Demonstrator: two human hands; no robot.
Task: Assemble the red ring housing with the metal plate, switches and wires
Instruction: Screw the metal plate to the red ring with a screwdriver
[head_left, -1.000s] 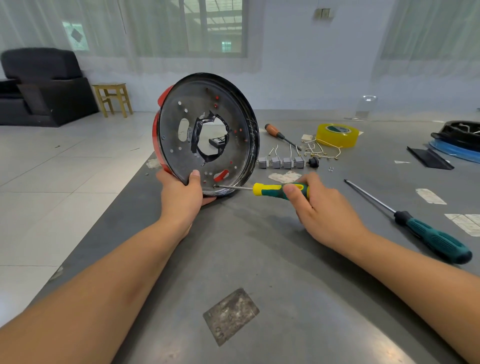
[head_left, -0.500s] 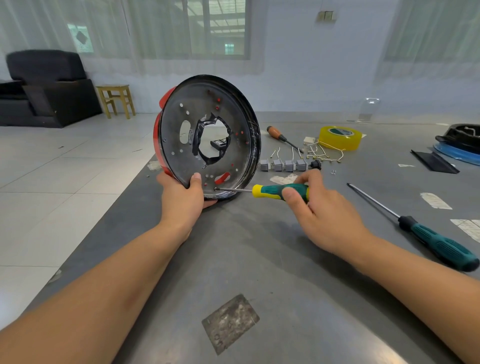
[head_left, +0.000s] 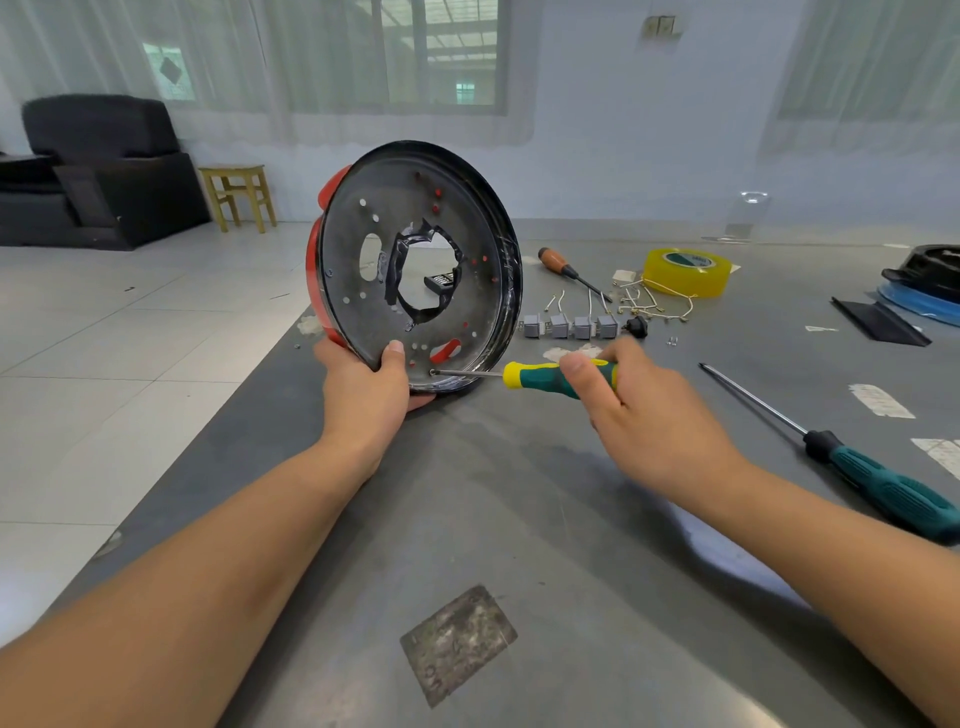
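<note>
Now: we screw the plate

Our left hand (head_left: 366, 384) grips the red ring housing (head_left: 318, 280) upright on the table (head_left: 519, 519) edge, dark perforated metal plate (head_left: 415, 260) facing us. R hand (head_left: 649, 415), fingers closed round a screwdriver (head_left: 545, 376), tip at plate's lower rim.

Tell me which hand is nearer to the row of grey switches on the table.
Right. The right hand, holding the small screwdriver, sits just in front of the grey switches. The left hand grips the housing's lower rim, farther to their left.
</note>
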